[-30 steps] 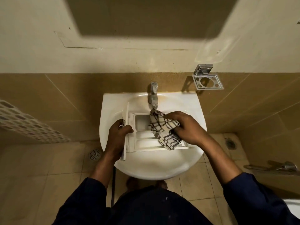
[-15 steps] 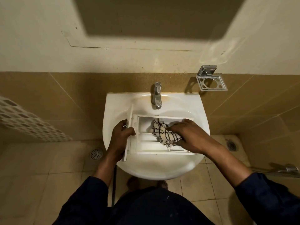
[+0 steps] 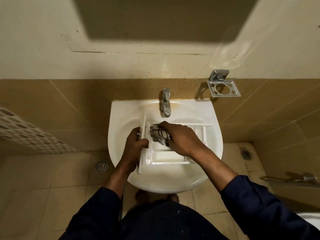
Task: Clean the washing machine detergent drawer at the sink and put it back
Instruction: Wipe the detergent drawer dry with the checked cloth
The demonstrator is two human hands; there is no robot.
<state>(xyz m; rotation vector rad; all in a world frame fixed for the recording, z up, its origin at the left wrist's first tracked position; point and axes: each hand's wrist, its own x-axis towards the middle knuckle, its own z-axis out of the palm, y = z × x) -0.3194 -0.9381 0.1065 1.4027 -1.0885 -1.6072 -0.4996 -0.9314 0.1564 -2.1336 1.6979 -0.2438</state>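
A white detergent drawer (image 3: 166,157) lies flat inside the white sink (image 3: 214,135), its front panel to the left. My left hand (image 3: 136,142) grips that front panel. My right hand (image 3: 180,137) presses a checked black-and-white cloth (image 3: 158,135) into the drawer's left rear compartment, close to the front panel. The hand covers much of the cloth and the drawer's middle.
A chrome tap (image 3: 165,103) stands at the sink's back edge, with no water visibly running. A metal holder (image 3: 223,87) hangs on the tiled wall at the right. A perforated white basket (image 3: 26,132) sits left. Floor drains (image 3: 102,165) lie below.
My right hand has slid the cloth leftward along the drawer, from its middle right to the compartment beside the front panel. The left hand keeps its grip.
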